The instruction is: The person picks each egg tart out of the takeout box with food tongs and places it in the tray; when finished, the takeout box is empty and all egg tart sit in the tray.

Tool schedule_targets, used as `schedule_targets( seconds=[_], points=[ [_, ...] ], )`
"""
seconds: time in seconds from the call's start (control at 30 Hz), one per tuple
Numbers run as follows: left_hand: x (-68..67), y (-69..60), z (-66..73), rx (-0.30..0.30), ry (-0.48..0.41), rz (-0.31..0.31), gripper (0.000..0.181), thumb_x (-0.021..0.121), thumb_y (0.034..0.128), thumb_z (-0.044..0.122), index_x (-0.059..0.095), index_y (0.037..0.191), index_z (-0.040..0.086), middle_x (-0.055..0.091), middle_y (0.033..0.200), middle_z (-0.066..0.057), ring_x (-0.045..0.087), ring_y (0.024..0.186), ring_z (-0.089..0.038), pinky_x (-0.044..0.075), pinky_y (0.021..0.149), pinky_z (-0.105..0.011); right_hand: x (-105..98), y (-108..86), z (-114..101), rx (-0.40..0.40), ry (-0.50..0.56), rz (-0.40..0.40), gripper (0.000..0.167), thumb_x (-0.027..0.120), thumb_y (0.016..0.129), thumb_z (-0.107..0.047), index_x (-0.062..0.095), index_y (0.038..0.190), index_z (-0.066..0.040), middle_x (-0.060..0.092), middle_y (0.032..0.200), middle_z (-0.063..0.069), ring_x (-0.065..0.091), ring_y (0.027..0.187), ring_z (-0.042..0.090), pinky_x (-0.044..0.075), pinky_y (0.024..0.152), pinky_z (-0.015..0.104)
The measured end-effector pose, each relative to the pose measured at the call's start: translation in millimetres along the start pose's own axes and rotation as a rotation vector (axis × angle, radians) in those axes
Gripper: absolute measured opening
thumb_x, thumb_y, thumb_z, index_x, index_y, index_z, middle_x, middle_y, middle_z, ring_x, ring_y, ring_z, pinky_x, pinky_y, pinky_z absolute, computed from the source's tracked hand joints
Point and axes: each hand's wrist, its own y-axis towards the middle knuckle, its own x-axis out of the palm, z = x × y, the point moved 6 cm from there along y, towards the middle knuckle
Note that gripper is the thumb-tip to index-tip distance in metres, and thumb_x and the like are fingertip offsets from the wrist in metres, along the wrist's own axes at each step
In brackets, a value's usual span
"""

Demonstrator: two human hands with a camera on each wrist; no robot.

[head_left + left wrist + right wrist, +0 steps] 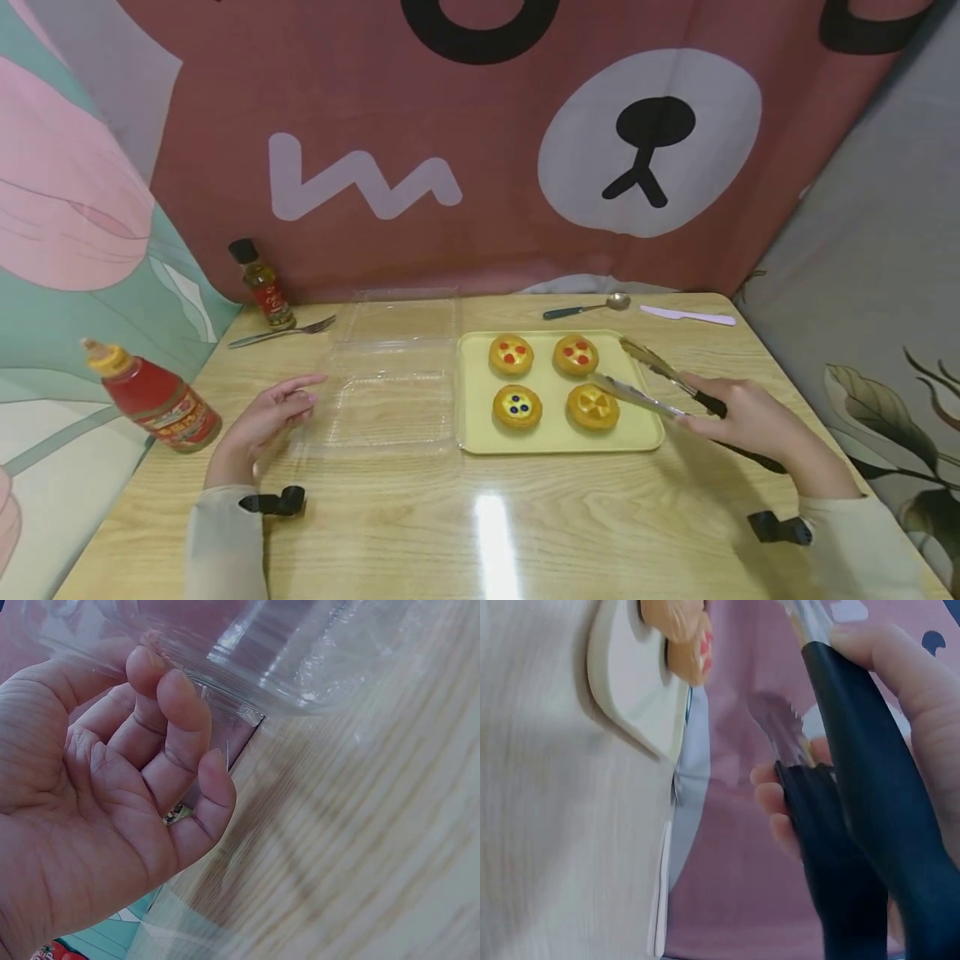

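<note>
My right hand (pixel 742 417) grips a pair of metal tongs (pixel 656 367) with black handles (pixel 855 757). The tongs' arms stand apart over the right part of a pale yellow tray (pixel 480 442). On the tray sit two tarts with red dots, a tart with blue dots (pixel 517 407) and a tart with yellow wedges (pixel 592 407). One tong tip is close above the wedge tart; I cannot tell whether it touches. My left hand (pixel 270 417), fingers loosely bent, is beside a clear plastic container (pixel 393 408) whose lid (pixel 401 321) lies back; contact is unclear.
A red sauce bottle (pixel 168 408) stands at the left edge, an oil bottle (pixel 270 292) behind it. A fork (pixel 281 332) lies near the oil bottle. Behind the tray are a spoon (pixel 588 308) and a lilac knife (pixel 686 315). A printed cloth (pixel 480 233) hangs at the back.
</note>
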Motion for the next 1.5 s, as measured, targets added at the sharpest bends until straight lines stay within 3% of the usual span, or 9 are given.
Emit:
schedule_targets(
  seconds=[0.27, 0.5, 0.6, 0.67, 0.73, 0.8, 0.9, 1.07, 1.5],
  points=[
    [-1.2, -2.3, -1.9, 0.047, -0.017, -0.024, 0.035, 0.055, 0.0966, 0.012, 0.055, 0.131, 0.010, 0.051, 0.073, 0.006, 0.049, 0.067, -0.007, 0.044, 0.061, -0.022, 1.0, 11.8, 26.3, 0.194, -0.033, -0.010, 0.068, 0.067, 0.086, -0.040, 0.053, 0.121, 0.017, 0.064, 0.085, 0.030, 0.063, 0.067, 0.034, 0.049, 0.066, 0.052],
    [-1.3, -3.6, -4.0, 0.070, -0.001, -0.026, 0.033, 0.053, 0.0972, 0.012, 0.056, 0.130, 0.010, 0.051, 0.070, 0.005, 0.047, 0.064, -0.008, 0.041, 0.059, -0.023, 19.7, 23.9, 55.8, 0.355, -0.024, -0.016, 0.046, 0.056, 0.093, -0.043, 0.056, 0.083, 0.002, 0.051, 0.062, 0.009, 0.050, 0.057, 0.027, 0.041, 0.055, 0.043],
    [-0.9, -3.2, -4.1, 0.075, -0.003, -0.029, 0.032, 0.053, 0.0973, 0.012, 0.056, 0.129, 0.011, 0.050, 0.069, 0.005, 0.047, 0.063, -0.008, 0.040, 0.058, -0.023, 29.6, 28.4, 66.4, 0.389, -0.032, -0.033, 0.051, 0.053, 0.094, -0.044, 0.057, 0.088, 0.006, 0.055, 0.065, 0.015, 0.055, 0.060, 0.034, 0.043, 0.057, 0.048],
    [-0.6, -2.8, -3.9, 0.079, -0.011, -0.036, 0.032, 0.053, 0.0973, 0.012, 0.056, 0.129, 0.012, 0.050, 0.070, 0.005, 0.047, 0.064, -0.008, 0.040, 0.058, -0.023, 36.3, 30.9, 72.2, 0.415, -0.036, -0.059, 0.060, 0.048, 0.096, -0.046, 0.057, 0.103, 0.014, 0.059, 0.074, 0.026, 0.059, 0.064, 0.039, 0.044, 0.057, 0.050],
    [-0.1, -2.4, -3.4, 0.082, -0.017, -0.041, 0.032, 0.053, 0.0972, 0.012, 0.056, 0.129, 0.012, 0.050, 0.070, 0.005, 0.046, 0.064, -0.009, 0.040, 0.058, -0.023, 43.9, 33.3, 76.7, 0.444, -0.025, -0.103, 0.072, 0.043, 0.097, -0.047, 0.042, 0.126, 0.019, 0.058, 0.081, 0.034, 0.058, 0.064, 0.041, 0.044, 0.055, 0.049],
    [0.0, -2.1, -2.9, 0.082, -0.015, -0.043, 0.032, 0.053, 0.0973, 0.012, 0.056, 0.129, 0.012, 0.049, 0.070, 0.005, 0.046, 0.063, -0.009, 0.040, 0.058, -0.023, 50.7, 35.2, 79.6, 0.479, -0.018, -0.148, 0.083, 0.037, 0.098, -0.049, 0.024, 0.135, 0.024, 0.053, 0.094, 0.043, 0.058, 0.069, 0.045, 0.045, 0.057, 0.049],
    [0.2, -1.8, -2.5, 0.080, -0.006, -0.040, 0.032, 0.053, 0.0975, 0.013, 0.056, 0.129, 0.013, 0.049, 0.070, 0.005, 0.045, 0.063, -0.009, 0.040, 0.058, -0.023, 59.4, 38.1, 82.6, 0.520, -0.007, -0.199, 0.088, 0.030, 0.099, -0.049, 0.005, 0.137, 0.026, 0.042, 0.104, 0.050, 0.055, 0.080, 0.054, 0.045, 0.063, 0.054],
    [0.2, -1.1, -2.8, 0.083, 0.000, -0.043, 0.033, 0.053, 0.0978, 0.013, 0.055, 0.130, 0.012, 0.050, 0.070, 0.005, 0.045, 0.063, -0.008, 0.040, 0.058, -0.023, 68.4, 41.2, 85.4, 0.562, -0.009, -0.231, 0.092, 0.023, 0.099, -0.051, -0.004, 0.132, 0.031, 0.026, 0.118, 0.056, 0.046, 0.097, 0.064, 0.042, 0.075, 0.063],
    [-1.6, 1.0, -1.4, 0.057, -0.011, -0.046, 0.037, 0.053, 0.0976, 0.014, 0.051, 0.134, 0.008, 0.051, 0.074, 0.006, 0.048, 0.066, -0.007, 0.043, 0.060, -0.023, 83.6, 40.7, 89.5, 0.621, -0.014, -0.292, 0.093, 0.026, 0.098, -0.050, -0.006, 0.131, 0.031, 0.025, 0.121, 0.054, 0.043, 0.103, 0.063, 0.042, 0.079, 0.063]
  ],
)
